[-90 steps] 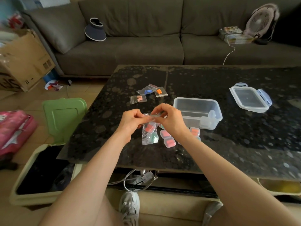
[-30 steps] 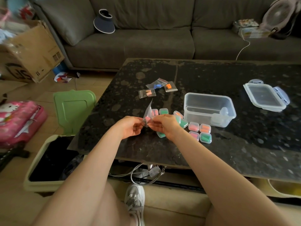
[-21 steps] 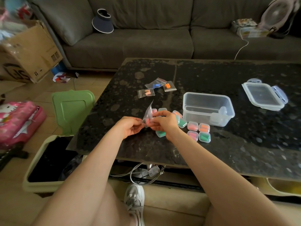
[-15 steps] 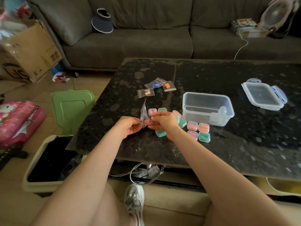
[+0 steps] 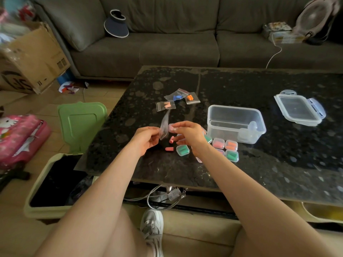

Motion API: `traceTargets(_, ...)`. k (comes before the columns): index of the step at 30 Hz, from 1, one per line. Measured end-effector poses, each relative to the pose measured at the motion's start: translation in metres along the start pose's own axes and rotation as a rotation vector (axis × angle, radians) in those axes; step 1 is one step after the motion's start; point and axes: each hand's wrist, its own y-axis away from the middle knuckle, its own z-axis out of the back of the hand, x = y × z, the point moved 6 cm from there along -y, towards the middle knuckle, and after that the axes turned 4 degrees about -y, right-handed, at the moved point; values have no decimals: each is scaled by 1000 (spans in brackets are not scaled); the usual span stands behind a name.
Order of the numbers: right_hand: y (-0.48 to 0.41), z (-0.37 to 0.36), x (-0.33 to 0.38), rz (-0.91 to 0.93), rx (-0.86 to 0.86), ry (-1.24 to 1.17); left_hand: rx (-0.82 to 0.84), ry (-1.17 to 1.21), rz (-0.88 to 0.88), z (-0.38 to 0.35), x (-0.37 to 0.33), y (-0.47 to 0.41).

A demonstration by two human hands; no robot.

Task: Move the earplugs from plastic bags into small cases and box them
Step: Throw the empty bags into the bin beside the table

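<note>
My left hand (image 5: 146, 140) pinches an emptied clear plastic bag (image 5: 164, 125) that stands up from the fingers. Two pink earplugs lie loose below it, one (image 5: 171, 139) tilted and one (image 5: 169, 149) flat on the black table (image 5: 259, 173). My right hand (image 5: 187, 135) hovers beside the bag with loosely curled fingers and holds nothing that I can see. Several small cases with earplugs sit around it, among them a green one (image 5: 182, 150) and an orange one (image 5: 231, 145). Three filled bags (image 5: 165, 106) lie further back. The clear box (image 5: 233, 108) stands open, with its lid (image 5: 298, 110) apart at the right.
An open bin (image 5: 37, 197) with a raised green lid (image 5: 81, 127) stands at the table's left edge. A cardboard box (image 5: 33, 58) and a pink bag (image 5: 18, 138) are on the floor. The sofa (image 5: 167, 49) runs behind the table.
The two pink earplugs have dropped out of the bag onto the table. My right hand has let go of the bag, which now stays in my left hand alone.
</note>
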Motion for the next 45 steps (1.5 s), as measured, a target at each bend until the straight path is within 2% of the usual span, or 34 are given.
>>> traceTargets(5, -5, 6, 2, 83, -37, 269, -209, -4, -99, 19, -2, -10)
traceTargets(9, -3, -6, 2, 290, 1, 905, -320, -90, -145, 28, 2, -14)
traceTargets(11, 1, -12, -1, 354, 28, 1026, -433, -311, -287, 31, -8, -6)
traceTargets(13, 6, -16, -1, 407, 49, 1036, -488, -572, -477, 24, -22, 10)
traceTargets(16, 7, -16, 4, 449, 61, 940, -378, -713, -633, 4, -30, 21)
traceTargets(18, 6, -18, 5, 450, 97, 905, -214, -733, -686, -9, -28, 22)
traceTargets(20, 4, -18, 2, 432, 134, 910, -93, -849, -738, -20, -24, 22)
traceTargets(24, 2, -1, 5, 399, 75, 891, -147, -1136, -790, -18, -23, 17)
traceTargets(29, 4, 46, 21, 358, -97, 824, -198, -1135, -734, -6, -24, 13)
traceTargets(32, 11, 78, 33, 382, -275, 820, -173, -1163, -708, -8, -23, 14)
traceTargets(35, 20, 110, 44, 402, -445, 781, -111, -1120, -760, -23, -21, 19)
traceTargets(38, 27, 141, 55, 398, -601, 891, -34, -985, -828, -45, -23, 31)
traceTargets(40, 25, 158, 60, 322, -638, 1068, -16, -949, -853, -60, -26, 38)
traceTargets(42, 16, 171, 63, 158, -596, 1259, 6, -941, -885, -76, -28, 44)
traceTargets(45, 4, 171, 65, -36, -428, 1486, 46, -935, -935, -95, -28, 50)
